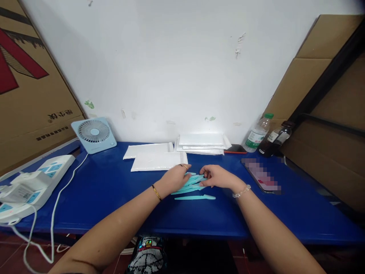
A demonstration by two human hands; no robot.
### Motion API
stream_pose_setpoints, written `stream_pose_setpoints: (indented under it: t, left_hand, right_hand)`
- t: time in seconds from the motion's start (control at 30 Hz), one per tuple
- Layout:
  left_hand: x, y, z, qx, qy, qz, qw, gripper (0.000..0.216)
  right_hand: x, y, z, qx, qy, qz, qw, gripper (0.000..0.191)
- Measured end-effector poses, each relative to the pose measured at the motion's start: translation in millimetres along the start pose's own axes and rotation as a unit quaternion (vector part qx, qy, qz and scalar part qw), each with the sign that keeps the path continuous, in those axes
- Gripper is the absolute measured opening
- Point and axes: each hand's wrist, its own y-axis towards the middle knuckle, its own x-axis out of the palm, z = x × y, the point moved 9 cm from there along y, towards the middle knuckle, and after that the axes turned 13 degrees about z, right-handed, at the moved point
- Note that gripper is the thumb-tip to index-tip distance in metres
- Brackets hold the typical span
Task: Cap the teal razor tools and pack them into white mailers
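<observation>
A loose bunch of thin teal eyebrow razors (191,183) lies on the blue table between my hands. My left hand (176,178) is curled over the handle ends, its thumb against them. At the other side, my right hand (214,176) has bent fingers and thumb closed around the wider ends of the bunch. The fingers partly cover the razors. One single razor (195,198) lies apart, nearer the table's front edge. Just behind my left hand are two white padded envelopes (156,161), overlapping.
A stack of white envelopes (201,140) stands against the wall. To the right are a phone (261,175), a clear bottle (258,133) and a dark bottle (276,139). On the left are a blue fan (95,133) and a power strip (54,171) with cables.
</observation>
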Motion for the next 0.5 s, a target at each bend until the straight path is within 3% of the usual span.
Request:
stream_pose_setpoints:
  t: [0.1, 0.2, 0.5]
  left_hand:
    - [-8.8, 5.3, -28.9, -0.032, 0.052, 0.009, 0.998, 0.033]
    - [-3.9, 5.9, -42.9, -0.046, 0.072, -0.014, 0.996, 0.02]
    - [10.7, 15.3, -43.9, -0.068, 0.003, 0.005, 0.998, 0.012]
  right_hand:
    - [-9.6, 6.2, -1.9, -0.018, -0.014, 0.058, 0.998, 0.029]
    - [-12.8, 12.0, -8.4, -0.052, -0.032, 0.109, 0.992, 0.022]
    - [4.9, 24.6, -2.5, -0.022, 0.045, 0.068, 0.996, 0.022]
